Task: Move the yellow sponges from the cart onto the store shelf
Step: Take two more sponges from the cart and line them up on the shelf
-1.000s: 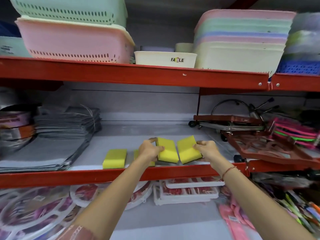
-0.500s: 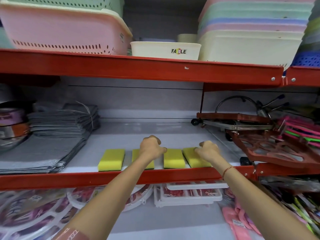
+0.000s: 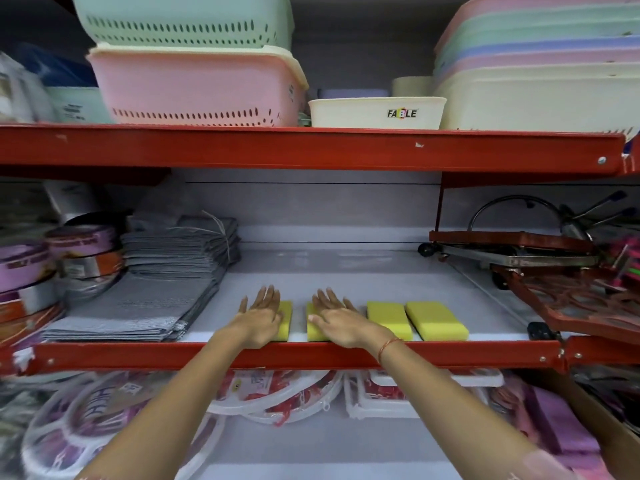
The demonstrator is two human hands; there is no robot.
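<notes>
Both hands are flat with fingers spread, palms down, not pinching anything. The left hand (image 3: 261,315) lies on top of one yellow sponge (image 3: 286,320), covering most of it, so only the right strip shows. The right hand (image 3: 337,318) lies over a second sponge (image 3: 314,329) the same way, with just its left edge peeking out. There's a thin red thread bracelet (image 3: 388,348) on the right wrist.

Just right of that hand, two more sponges (image 3: 389,318) (image 3: 437,320) sit side by side, nearly touching, uncovered. All four are in a row along the front of the middle shelf (image 3: 346,271), right behind its red front rail (image 3: 450,353). The cart isn't in view.

Further out on the same shelf: a stack of grey folded cloths (image 3: 156,289) to the left, and tape rolls (image 3: 52,258) past that. On the right there's a pile of reddish-brown frames on wheels (image 3: 571,282).

Containers are all up top. Left side is a pink basket (image 3: 194,86) with a green basket (image 3: 183,19) sitting on it. In the middle, a low cream tub (image 3: 375,112) with "FABLE" on it. On the right, a nested stack of pastel tubs (image 3: 540,74). Can't tell from this low angle what's inside any of them.

Below the rail there's plastic-wrapped stuff with red prints (image 3: 277,393), kinda blurry.
</notes>
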